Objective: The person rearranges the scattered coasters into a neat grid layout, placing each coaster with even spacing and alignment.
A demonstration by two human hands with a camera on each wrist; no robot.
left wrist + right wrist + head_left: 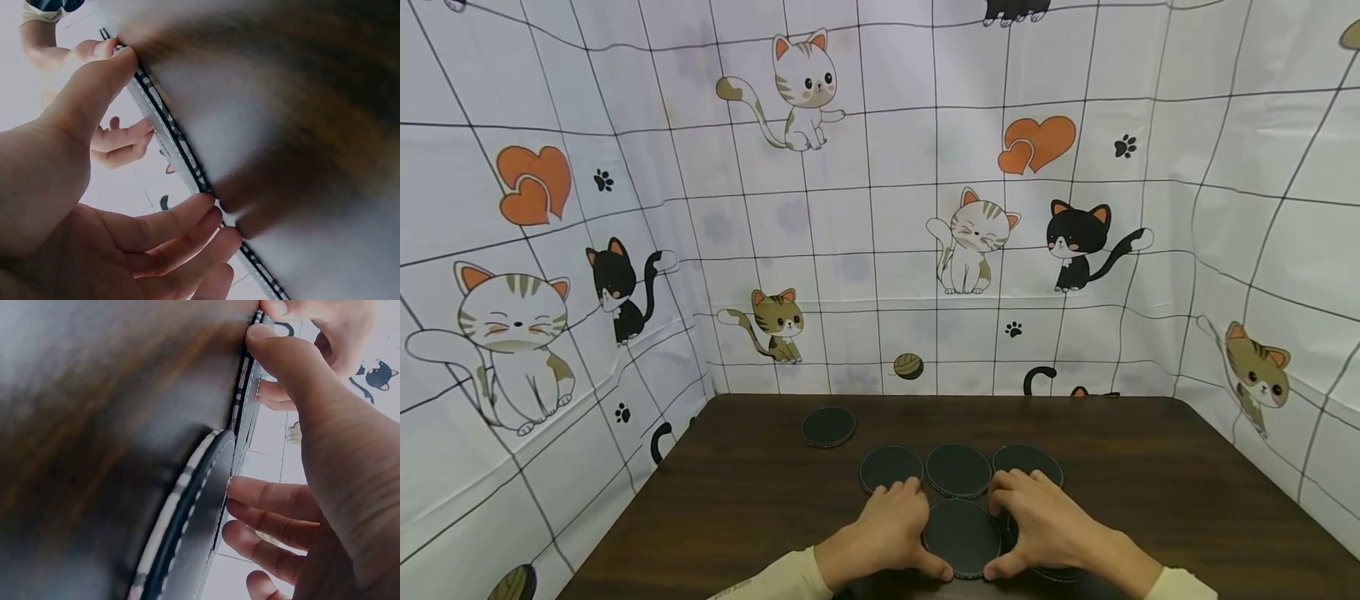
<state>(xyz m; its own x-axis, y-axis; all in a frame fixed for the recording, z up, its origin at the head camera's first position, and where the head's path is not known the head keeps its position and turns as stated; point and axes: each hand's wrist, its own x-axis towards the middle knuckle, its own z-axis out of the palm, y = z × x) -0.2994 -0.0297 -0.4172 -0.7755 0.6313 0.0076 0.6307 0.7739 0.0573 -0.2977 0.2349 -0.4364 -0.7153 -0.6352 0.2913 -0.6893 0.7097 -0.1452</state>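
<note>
A round dark coaster (962, 537) with a stitched edge lies flat on the brown wooden table (752, 500), between both hands. My left hand (891, 529) holds its left side, thumb at the near rim and fingers curved toward the far rim. On the opposite side, my right hand (1048, 521) mirrors this, its thumb tip close to the left thumb. Beneath the right hand another coaster (197, 531) is mostly hidden in the head view; its patterned edge shows in the right wrist view. Behind the hands stand three more in a row: left coaster (887, 467), middle coaster (958, 471) and right coaster (1030, 461).
A separate coaster (828, 427) lies farther back on the left. White cloth (880, 225) printed with cats, hearts and grid lines hangs around the back and sides of the table.
</note>
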